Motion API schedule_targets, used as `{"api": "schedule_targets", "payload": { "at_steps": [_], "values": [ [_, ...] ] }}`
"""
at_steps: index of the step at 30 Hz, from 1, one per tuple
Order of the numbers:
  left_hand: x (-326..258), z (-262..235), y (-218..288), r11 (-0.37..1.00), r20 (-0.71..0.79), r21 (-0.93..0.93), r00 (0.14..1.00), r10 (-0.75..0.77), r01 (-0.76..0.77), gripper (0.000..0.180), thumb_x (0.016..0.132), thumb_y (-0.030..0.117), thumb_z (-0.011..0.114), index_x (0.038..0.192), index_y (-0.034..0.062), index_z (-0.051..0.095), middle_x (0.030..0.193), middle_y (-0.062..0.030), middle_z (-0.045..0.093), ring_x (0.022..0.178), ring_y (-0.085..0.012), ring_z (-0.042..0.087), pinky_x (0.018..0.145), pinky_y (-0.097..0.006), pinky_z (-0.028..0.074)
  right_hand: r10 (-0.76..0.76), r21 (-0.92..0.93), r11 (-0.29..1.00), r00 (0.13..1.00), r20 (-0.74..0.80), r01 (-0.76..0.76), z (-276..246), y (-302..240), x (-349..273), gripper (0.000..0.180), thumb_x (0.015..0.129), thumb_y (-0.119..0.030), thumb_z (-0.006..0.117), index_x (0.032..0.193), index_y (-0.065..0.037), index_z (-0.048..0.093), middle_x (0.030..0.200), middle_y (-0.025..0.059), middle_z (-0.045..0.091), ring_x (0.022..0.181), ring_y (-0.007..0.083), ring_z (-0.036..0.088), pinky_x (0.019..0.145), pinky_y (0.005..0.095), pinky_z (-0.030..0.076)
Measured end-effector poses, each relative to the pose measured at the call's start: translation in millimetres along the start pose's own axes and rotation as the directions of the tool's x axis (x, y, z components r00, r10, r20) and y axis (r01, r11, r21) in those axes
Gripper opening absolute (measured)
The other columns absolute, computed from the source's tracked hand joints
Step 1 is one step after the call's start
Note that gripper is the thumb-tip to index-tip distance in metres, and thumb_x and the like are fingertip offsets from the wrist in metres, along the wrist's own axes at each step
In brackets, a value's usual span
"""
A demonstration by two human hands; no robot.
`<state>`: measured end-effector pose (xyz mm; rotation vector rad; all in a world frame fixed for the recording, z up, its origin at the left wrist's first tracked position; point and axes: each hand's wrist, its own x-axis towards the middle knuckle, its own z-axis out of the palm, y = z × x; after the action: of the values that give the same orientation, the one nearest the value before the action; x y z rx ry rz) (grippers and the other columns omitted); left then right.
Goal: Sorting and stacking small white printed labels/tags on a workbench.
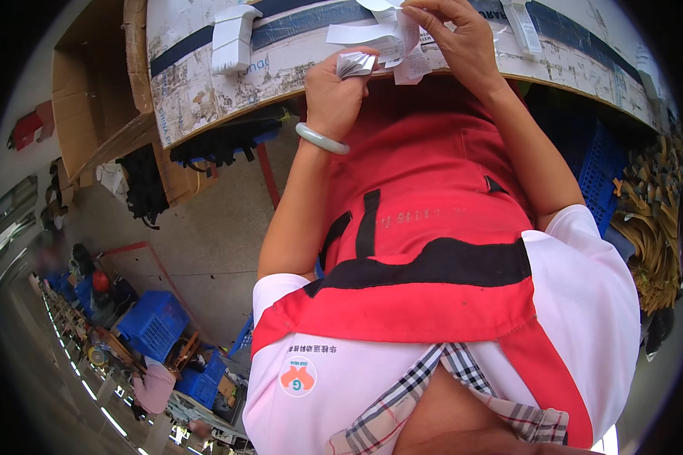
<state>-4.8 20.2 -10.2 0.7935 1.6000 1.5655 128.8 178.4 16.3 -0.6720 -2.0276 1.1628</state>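
My left hand [332, 95], with a pale bangle at its wrist, is closed around a bundle of folded white labels [357, 64]. The bundle's layered ends stick out beside the thumb. Up and to the right, my right hand [463, 42] pinches a white label [408, 30] between thumb and fingertips at the top edge of the view. Loose white label strips [364, 34] lie between the two hands, over the table's near edge. Some of the strips run out of view at the top, so their full length is hidden.
The worn, tape-covered table [197, 106] carries a stack of white labels [234, 42] on the left and another label stack [522, 26] on the right. An open cardboard box [99, 91] stands left of it. Blue crates [155, 322] and a person in pink [155, 387] are farther off.
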Motion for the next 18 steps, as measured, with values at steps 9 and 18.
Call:
{"api": "schedule_targets", "payload": {
  "at_steps": [9, 18],
  "values": [
    [7, 9, 29, 0.677, -0.038, 0.342, 0.710, 0.703, -0.652, 0.023, 0.087, 0.002, 0.073, 0.110, 0.0022, 0.071, 0.096, -0.0021, 0.068, 0.068, -0.0063, 0.060, 0.058, -0.018, 0.047, -0.189, 0.115, 0.977, 0.977, 0.098, 0.177, -5, -59, -14, 0.008, 0.091, -0.007, 0.069, 0.097, 0.000, 0.070, 0.092, 0.0057, 0.063, 0.073, 0.0108, 0.059, 0.063, 0.0220, 0.047],
    [-22, 3, 24, 0.960, 0.044, -0.279, 0.999, 0.032, -0.018, 0.018, 0.091, 0.001, 0.068, 0.108, -0.0008, 0.070, 0.078, -0.0031, 0.067, 0.059, -0.0058, 0.056, 0.048, -0.017, 0.039, 0.123, 0.250, 0.930, 0.867, 0.482, -0.271, -12, -40, -23, 0.022, 0.094, -0.012, 0.067, 0.112, -0.001, 0.066, 0.092, 0.0031, 0.066, 0.078, 0.0075, 0.061, 0.075, 0.0206, 0.053]
  ]
}}
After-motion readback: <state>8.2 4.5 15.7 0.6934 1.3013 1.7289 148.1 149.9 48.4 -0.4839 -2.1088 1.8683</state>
